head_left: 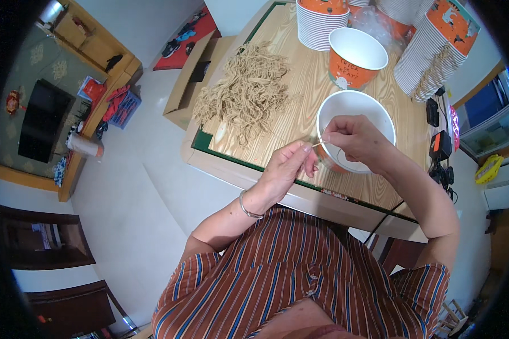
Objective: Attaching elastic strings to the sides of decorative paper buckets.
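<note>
A thin tan strand [318, 143] was stretched over the near part of the surface [300, 113], held between a person's two bare hands. The left hand [285, 168] pinched it between thumb and forefinger, the other fingers curled loosely below; a silver bangle [249, 208] circled that wrist. The right hand [357, 141] pinched it too, its thumb and fingertips pressed together just beside the left hand's, with the knuckles above the mouth of a white-lined paper tub [335, 104]. That tub stood upright near the edge. Whether the strand joined the tangled pile of tan twine [246, 90] that lay on the far left could not be made out. Beyond the near tub stood a second orange tub [353, 68], also upright, its white inside showing. Behind it rose a stack of nested tubs [314, 34], and to the right a longer stack [415, 65] with more tan strands [438, 73] draped over its side. Clear plastic [373, 25] lay crumpled between the stacks. Black devices [440, 146] sat along the right edge, and an open cardboard box [181, 99] stood beside the left edge.
</note>
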Motion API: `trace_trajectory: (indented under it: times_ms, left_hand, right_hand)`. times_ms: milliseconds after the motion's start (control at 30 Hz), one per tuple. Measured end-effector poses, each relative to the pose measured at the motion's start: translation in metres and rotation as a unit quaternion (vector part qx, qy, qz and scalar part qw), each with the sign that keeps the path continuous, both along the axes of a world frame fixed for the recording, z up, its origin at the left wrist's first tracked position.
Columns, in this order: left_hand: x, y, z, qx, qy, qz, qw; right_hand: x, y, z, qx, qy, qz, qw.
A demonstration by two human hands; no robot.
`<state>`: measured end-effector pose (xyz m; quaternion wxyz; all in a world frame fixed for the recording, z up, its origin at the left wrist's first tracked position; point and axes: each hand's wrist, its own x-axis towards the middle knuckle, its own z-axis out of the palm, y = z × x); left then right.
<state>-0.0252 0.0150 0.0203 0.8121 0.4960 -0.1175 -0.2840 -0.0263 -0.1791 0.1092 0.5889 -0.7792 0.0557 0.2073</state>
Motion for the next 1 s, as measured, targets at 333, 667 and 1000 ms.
trace_trajectory:
  times_ms: [333, 667, 1000]
  left_hand:
    - [-0.002, 0.009, 0.005, 0.08, -0.085, 0.048, 0.992]
    - [0.002, 0.013, 0.022, 0.235, -0.408, 0.177, 0.864]
    - [0.003, 0.006, 0.022, 0.244, -0.486, 0.215, 0.811]
  right_hand:
    - [-0.002, -0.003, -0.002, 0.002, -0.015, 0.004, 1.0]
    - [-0.001, -0.003, -0.009, 0.013, -0.059, 0.029, 0.998]
    - [-0.006, 0.005, -0.004, 0.042, -0.047, 0.013, 0.998]
